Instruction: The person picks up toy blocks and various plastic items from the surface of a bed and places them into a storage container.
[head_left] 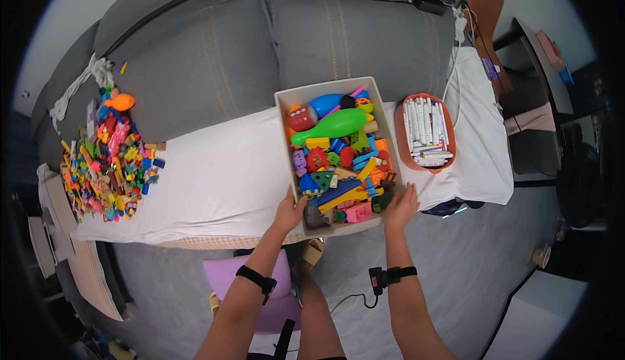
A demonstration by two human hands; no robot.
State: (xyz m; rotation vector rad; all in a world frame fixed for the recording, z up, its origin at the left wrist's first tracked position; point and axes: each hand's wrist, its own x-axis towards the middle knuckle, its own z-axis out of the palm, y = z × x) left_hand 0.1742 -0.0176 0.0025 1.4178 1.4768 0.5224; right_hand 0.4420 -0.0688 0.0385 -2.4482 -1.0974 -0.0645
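Note:
A light grey storage box (283, 158) full of mixed toys sits on the white-covered couch seat in front of me. Inside it lie a green toy bowling pin (338, 125), a blue one partly under it, a red ball-like toy (301, 118) and many small coloured blocks. My left hand (290, 211) grips the box near its front left corner, with the thumb at the rim. At the front right corner, my right hand (401, 209) holds the opposite side, its fingers along the outer wall. The box hides some of the fingers.
An orange basket (452, 135) of white markers stands just right of the box. A heap of small toys (111, 171) spreads over the couch's left end. Grey backrest cushions (195, 60) rise behind. A purple chair (280, 275) stands below, and a white cable (451, 67) runs at the right.

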